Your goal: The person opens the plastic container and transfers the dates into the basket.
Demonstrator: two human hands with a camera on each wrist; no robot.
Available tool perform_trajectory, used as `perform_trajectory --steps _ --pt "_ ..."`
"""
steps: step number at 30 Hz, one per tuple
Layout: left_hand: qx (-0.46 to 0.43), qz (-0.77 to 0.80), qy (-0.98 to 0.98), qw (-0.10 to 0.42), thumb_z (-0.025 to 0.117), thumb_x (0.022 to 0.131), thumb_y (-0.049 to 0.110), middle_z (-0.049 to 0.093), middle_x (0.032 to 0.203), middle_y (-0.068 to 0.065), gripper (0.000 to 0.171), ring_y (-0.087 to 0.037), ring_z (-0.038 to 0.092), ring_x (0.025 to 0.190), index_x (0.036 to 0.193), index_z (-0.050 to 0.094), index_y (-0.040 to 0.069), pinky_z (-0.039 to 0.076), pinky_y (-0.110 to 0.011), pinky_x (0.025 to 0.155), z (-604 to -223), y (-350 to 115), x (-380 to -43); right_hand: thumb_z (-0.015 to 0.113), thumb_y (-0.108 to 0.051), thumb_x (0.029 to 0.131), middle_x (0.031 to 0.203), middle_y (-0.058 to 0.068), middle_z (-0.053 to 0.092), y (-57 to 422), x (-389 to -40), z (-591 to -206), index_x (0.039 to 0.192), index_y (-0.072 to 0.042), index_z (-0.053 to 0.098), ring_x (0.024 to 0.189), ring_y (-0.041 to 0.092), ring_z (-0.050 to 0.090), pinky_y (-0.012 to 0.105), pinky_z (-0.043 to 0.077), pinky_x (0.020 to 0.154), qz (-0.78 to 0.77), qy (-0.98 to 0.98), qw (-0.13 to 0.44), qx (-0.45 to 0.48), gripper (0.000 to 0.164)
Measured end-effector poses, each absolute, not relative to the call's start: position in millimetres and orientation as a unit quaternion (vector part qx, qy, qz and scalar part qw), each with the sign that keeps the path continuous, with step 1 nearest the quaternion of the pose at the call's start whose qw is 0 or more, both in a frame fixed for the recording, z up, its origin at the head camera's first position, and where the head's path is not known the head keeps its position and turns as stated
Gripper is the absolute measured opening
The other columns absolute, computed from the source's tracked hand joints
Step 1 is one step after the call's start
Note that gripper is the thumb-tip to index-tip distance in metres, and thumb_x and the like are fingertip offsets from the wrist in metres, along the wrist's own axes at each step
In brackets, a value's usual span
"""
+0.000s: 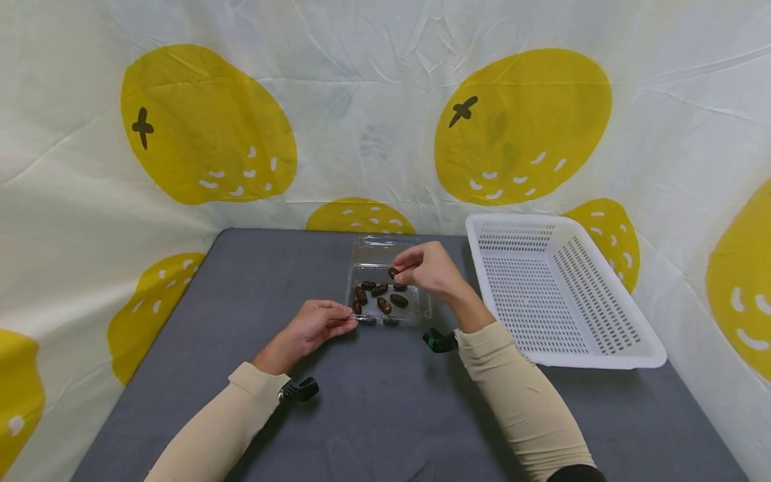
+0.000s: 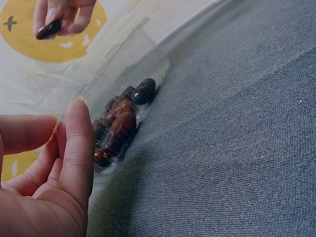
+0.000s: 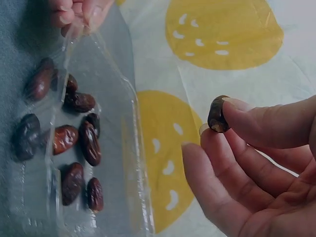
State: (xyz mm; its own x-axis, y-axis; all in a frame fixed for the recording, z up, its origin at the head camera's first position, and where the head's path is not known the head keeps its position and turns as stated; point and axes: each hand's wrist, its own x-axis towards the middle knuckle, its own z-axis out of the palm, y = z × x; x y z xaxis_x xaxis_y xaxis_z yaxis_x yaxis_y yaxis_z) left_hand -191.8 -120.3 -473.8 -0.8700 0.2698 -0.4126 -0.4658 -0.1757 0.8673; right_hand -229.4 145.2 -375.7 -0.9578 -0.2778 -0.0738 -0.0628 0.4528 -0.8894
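Note:
A clear plastic clamshell box [image 1: 424, 309] with its lid folded back sits near the table's far edge, with several dark brown dates [image 1: 383, 305] in it. My left hand [image 1: 317, 324] pinches the box's near left corner between thumb and fingers; the left wrist view shows the thin rim [image 2: 58, 121] in that pinch. Above the box, my right hand [image 1: 429, 269] holds one date [image 3: 218, 113] between thumb and fingertips. Seen through the clear front wall, two dates [image 3: 28, 137] show close to the near side. The right hand partly covers the box's far right part.
To the right stands a white perforated plastic basket [image 1: 647, 338], its left side close to my right forearm. Grey cloth [image 1: 265, 274] covers the table. Behind and beside it hangs a white curtain [image 1: 367, 134] printed with yellow fruit shapes.

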Motion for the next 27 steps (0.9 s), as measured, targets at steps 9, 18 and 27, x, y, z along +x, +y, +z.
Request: perform_trajectory --steps 9,18,27 --pt "-0.084 0.767 0.591 0.236 0.060 0.101 -0.007 0.076 0.093 -0.010 0.033 -0.014 0.076 0.082 0.129 0.056 -0.022 0.067 -0.027 0.079 -476 -119 -191 0.079 0.002 0.087 0.108 0.020 0.077 160 -229 -365 0.120 0.004 0.074 0.089 0.021 0.075 0.040 0.066 0.086 -0.517 0.846 0.095 -0.089 0.033" --pt "-0.091 0.770 0.589 0.227 0.061 0.099 -0.009 0.076 0.094 -0.013 0.031 -0.015 0.076 0.082 0.127 0.057 -0.022 0.067 -0.027 0.079 -476 -118 -192 0.079 -0.001 0.089 0.110 0.019 0.076 177 -232 -353 0.120 0.002 0.073 0.092 0.021 0.074 0.043 0.064 0.089 -0.504 0.855 0.089 -0.077 0.032" --pt "-0.084 0.766 0.593 0.231 0.061 0.100 -0.007 0.076 0.093 -0.011 0.034 -0.014 0.076 0.081 0.129 0.055 -0.023 0.067 -0.026 0.079 -475 -118 -192 0.076 -0.001 0.092 0.118 0.023 0.072 206 -231 -346 0.128 0.006 0.068 0.092 0.016 0.072 0.031 0.063 0.087 -0.502 0.858 0.086 -0.070 0.037"
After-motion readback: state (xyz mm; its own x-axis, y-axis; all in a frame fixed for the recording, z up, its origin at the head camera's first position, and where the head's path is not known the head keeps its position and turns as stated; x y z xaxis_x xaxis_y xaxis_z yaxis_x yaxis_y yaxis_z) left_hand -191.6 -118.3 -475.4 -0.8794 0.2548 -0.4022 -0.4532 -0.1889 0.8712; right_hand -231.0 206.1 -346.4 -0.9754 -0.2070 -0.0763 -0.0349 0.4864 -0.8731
